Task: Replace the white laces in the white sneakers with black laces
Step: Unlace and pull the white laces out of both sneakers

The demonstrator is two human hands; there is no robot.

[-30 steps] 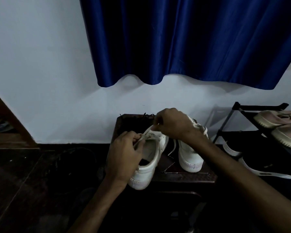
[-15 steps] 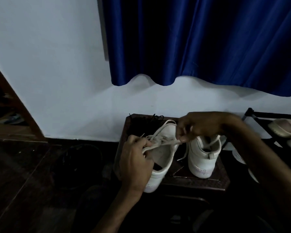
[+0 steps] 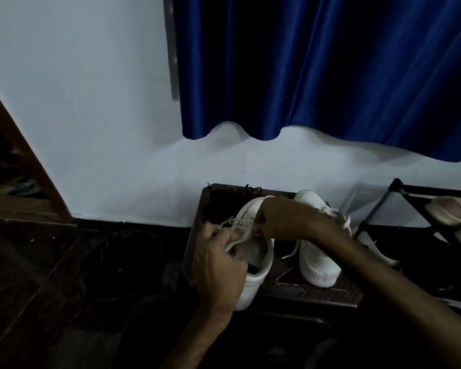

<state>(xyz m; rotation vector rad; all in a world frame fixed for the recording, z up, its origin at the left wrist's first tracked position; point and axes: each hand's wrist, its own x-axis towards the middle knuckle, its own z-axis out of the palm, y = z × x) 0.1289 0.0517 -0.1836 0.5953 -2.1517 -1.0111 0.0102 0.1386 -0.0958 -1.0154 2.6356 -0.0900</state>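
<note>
- Plainly the unlacing step is in hand, by my reading; the dark stool (image 3: 317, 294) bears everything, and no black lace is threaded yet.
- On the stool's left half lies the worked sneaker (image 3: 260, 262), heel jutting over the stool's front edge; the second sneaker (image 3: 320, 265) stands on the stool's right half, laced in white.
- The right hand (image 3: 285, 219) reaches across above the stool's middle; the left hand (image 3: 218, 265) sits at the stool's front left.
- Both hands' fingers are curled; the left grips the white lace (image 3: 237, 239) by the shoe's collar; the right pinches it near the eyelets.
- The black laces (image 3: 232, 195) lie heaped at the stool's back left corner; the next move likely calls for drawing the white lace out eyelet by eyelet while the left hand steadies the shoe.
</note>
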